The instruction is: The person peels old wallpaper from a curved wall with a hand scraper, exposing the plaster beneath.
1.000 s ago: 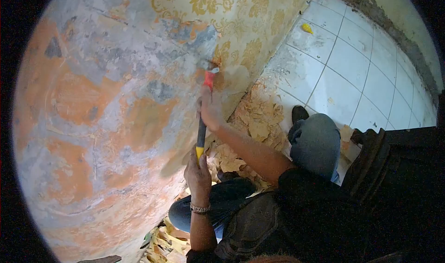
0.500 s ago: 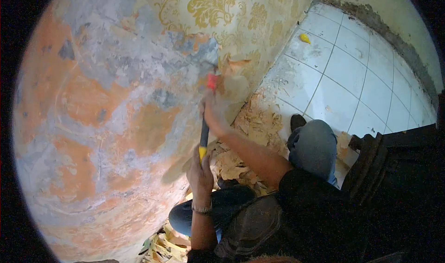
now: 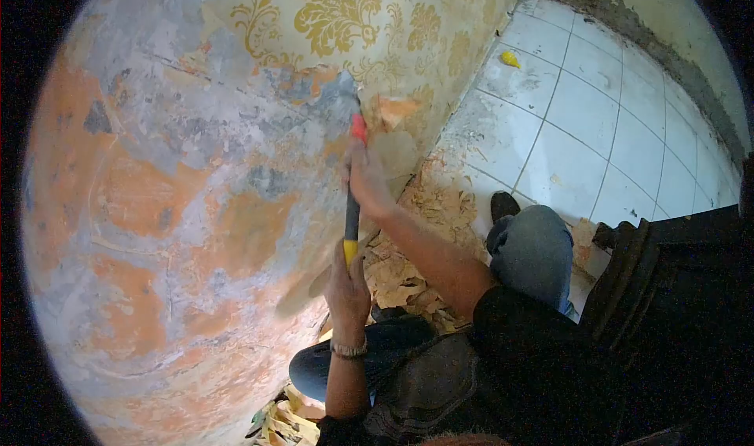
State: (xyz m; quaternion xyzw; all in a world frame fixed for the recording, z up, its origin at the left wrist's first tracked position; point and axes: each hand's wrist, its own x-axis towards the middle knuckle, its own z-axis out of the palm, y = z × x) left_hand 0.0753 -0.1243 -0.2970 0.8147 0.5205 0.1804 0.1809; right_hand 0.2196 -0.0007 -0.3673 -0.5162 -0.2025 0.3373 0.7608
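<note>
A long scraper with a dark handle, a yellow band low down and a red part near its head points up along the wall. My left hand, with a bracelet at the wrist, is closed round its lower end by the yellow band. Higher up, just below the red part, my right hand is wrapped round the handle. The tool's tip meets the wall near the torn edge of the gold-patterned wallpaper. Bare grey and orange plaster covers the wall to the left.
Peeled scraps lie along the wall's foot and below my left forearm. White floor tiles extend to the right, with a small yellow object on them. Dark carved furniture stands at the right, beside my bent knee.
The wall appears shifted slightly left in view. The scraper stands more upright, its red part a little higher, and my left hand has moved slightly up and right.
</note>
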